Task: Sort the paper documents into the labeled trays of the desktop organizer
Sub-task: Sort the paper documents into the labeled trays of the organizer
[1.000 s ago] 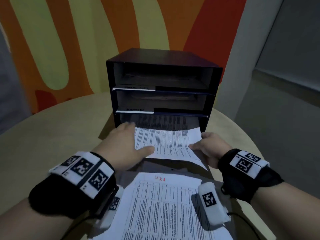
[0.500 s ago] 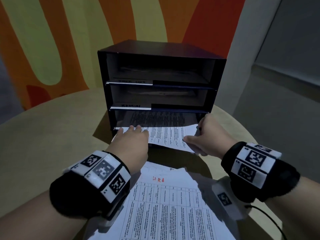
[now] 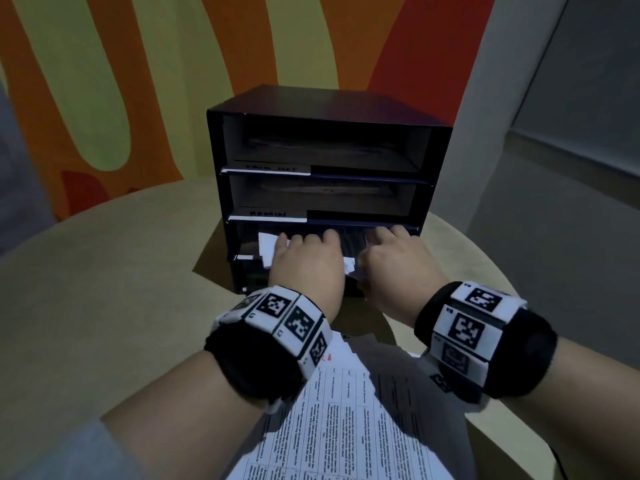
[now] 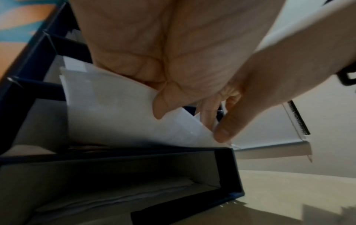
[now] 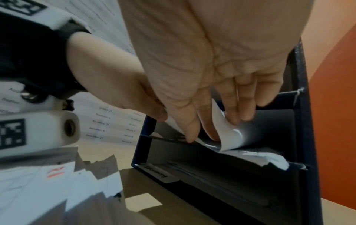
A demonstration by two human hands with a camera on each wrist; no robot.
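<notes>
A black desktop organizer point(image 3: 329, 105) with stacked labeled trays stands at the middle of a round beige table point(image 3: 104, 306). Both hands reach into its third slot from the top with one printed sheet point(image 3: 268, 247). My left hand point(image 3: 304, 258) lies over the sheet's left part, with its thumb point(image 4: 159, 109) under the paper point(image 4: 115, 109). My right hand point(image 3: 394, 261) pinches the right edge, thumb point(image 5: 188, 130) below and fingers above the curling paper point(image 5: 227, 130). Most of the sheet is inside the slot. A lower tray with a white label point(image 5: 156, 172) holds papers.
A loose pile of printed documents point(image 3: 346, 427) lies on the table under my wrists. White labels point(image 3: 270, 167) mark the upper tray fronts, and those trays hold papers. An orange and green wall stands behind the organizer. A grey pillar point(image 3: 485, 133) rises at the right.
Both hands moved forward and pushed the sheet from in front of the organizer into the slot. Only small white corners of it show in the head view now.
</notes>
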